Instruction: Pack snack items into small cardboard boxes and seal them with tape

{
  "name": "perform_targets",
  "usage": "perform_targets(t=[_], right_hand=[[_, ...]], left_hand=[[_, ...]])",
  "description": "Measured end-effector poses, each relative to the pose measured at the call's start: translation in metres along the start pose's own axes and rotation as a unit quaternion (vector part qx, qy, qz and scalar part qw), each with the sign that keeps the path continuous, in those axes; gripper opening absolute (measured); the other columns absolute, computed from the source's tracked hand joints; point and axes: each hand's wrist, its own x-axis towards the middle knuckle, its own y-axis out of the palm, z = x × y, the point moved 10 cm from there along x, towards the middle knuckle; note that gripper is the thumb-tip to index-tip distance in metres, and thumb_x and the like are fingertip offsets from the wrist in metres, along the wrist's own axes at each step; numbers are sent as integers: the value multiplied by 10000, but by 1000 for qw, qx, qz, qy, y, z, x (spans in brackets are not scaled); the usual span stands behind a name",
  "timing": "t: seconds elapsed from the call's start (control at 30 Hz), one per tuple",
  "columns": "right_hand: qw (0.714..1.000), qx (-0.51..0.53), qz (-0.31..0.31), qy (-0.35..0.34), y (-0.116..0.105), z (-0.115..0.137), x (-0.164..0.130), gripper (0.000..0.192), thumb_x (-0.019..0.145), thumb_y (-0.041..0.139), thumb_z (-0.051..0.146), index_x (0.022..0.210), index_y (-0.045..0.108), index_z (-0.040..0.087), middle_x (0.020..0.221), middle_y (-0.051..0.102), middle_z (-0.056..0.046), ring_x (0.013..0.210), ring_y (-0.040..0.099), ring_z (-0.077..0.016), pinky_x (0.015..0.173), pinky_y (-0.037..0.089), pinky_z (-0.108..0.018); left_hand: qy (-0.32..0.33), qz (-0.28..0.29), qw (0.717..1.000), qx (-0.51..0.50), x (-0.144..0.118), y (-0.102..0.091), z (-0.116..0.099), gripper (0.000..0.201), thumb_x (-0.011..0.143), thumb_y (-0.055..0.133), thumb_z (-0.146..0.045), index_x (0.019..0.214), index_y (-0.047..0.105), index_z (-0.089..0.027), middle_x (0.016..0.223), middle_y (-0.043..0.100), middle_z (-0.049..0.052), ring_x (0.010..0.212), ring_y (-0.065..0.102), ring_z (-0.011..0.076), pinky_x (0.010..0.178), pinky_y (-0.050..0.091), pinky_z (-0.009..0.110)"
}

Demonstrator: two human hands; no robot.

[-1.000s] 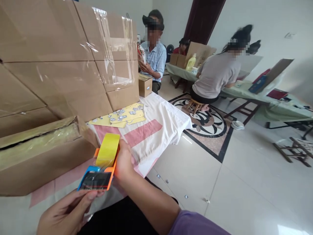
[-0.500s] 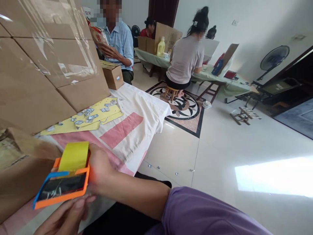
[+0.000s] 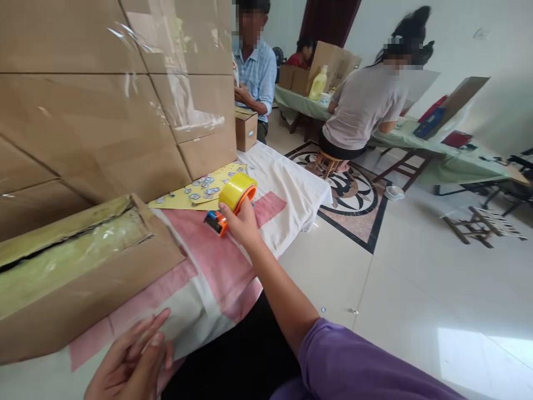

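Your left hand (image 3: 132,358) rests open-fingered on the pink-and-white cloth (image 3: 216,278) beside the taped brown cardboard box (image 3: 79,266) — farther out, your right hand (image 3: 242,222) grips the orange dispenser of yellow tape (image 3: 231,201), stretched over the cloth.
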Motion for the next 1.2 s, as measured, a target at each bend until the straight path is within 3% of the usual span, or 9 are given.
perform_targets(t=[0.2, 0.43, 0.5, 0.57, 0.63, 0.73, 0.87, 1.07, 1.2], right_hand=[[994, 9, -58, 92, -16, -25, -3, 251, 821, 647, 402, 941, 600, 186, 956, 692, -48, 896, 663, -213, 827, 542, -334], [973, 73, -217, -8, -56, 21, -33, 124, 861, 592, 282, 965, 559, 222, 964, 585, -13, 927, 583, -154, 870, 481, -293], [991, 54, -113, -40, -33, 46, -39, 84, 878, 604, 263, 952, 582, 228, 941, 571, -5, 891, 564, -146, 838, 471, -289], [995, 34, 91, -33, 13, 65, -51, 66, 905, 598, 256, 950, 634, 224, 896, 592, -8, 838, 565, -147, 788, 470, -292], [960, -1, 277, -35, 56, 82, -75, 98, 886, 631, 223, 975, 671, 220, 898, 620, -15, 811, 566, -148, 755, 467, -294], [900, -72, 422, -84, 91, 97, -107, 213, 816, 700, 149, 1016, 681, 218, 1017, 638, -29, 910, 594, -160, 811, 482, -304], [854, -153, 479, -135, 108, 92, -128, 86, 853, 678, 131, 890, 665, 208, 973, 619, -22, 943, 597, -166, 847, 488, -317], [801, -243, 452, -309, 118, 112, -158, 141, 950, 557, 126, 917, 673, 199, 1042, 606, -68, 993, 506, -211, 855, 444, -375], [833, -156, 440, -297, 116, 138, -161, 113, 944, 579, 124, 954, 648, 213, 1004, 574, -55, 980, 516, -196, 863, 458, -367]], left_hand=[[-18, -29, 982, -187, 2, 18, -5, 452, 596, 939, -368, 976, 732, -236, 1048, 795, 56, 491, 594, 83, 452, 510, 194], [1, -28, 973, -229, 1, 27, -10, 365, 645, 909, -382, 929, 762, -207, 974, 800, 103, 415, 504, 53, 415, 424, 203], [3, -23, 975, -223, 0, 27, -12, 347, 665, 894, -393, 925, 770, -200, 956, 799, 111, 421, 494, 53, 418, 415, 201], [18, -19, 978, -207, 0, 26, -18, 331, 691, 871, -408, 928, 774, -199, 956, 796, 105, 445, 501, 61, 420, 418, 202], [37, -18, 984, -173, 1, 25, -24, 321, 730, 838, -420, 959, 777, -204, 935, 788, 85, 464, 502, 67, 429, 434, 207], [46, -25, 992, -114, 1, 24, -24, 326, 773, 797, -440, 996, 778, -203, 758, 734, 33, 485, 502, 79, 439, 433, 197], [49, -51, 993, -97, -1, 20, -15, 367, 776, 776, -475, 1008, 775, -191, 667, 666, 6, 497, 496, 87, 436, 418, 189], [23, -113, 988, -106, 6, -13, -13, 505, 670, 842, -467, 1072, 734, -181, 765, 728, 32, 462, 480, 77, 390, 374, 182], [3, -188, 970, -156, 11, -70, -5, 782, 609, 883, -415, 1314, 590, -246, 1129, 756, 90, 427, 457, 37, 405, 391, 194]])
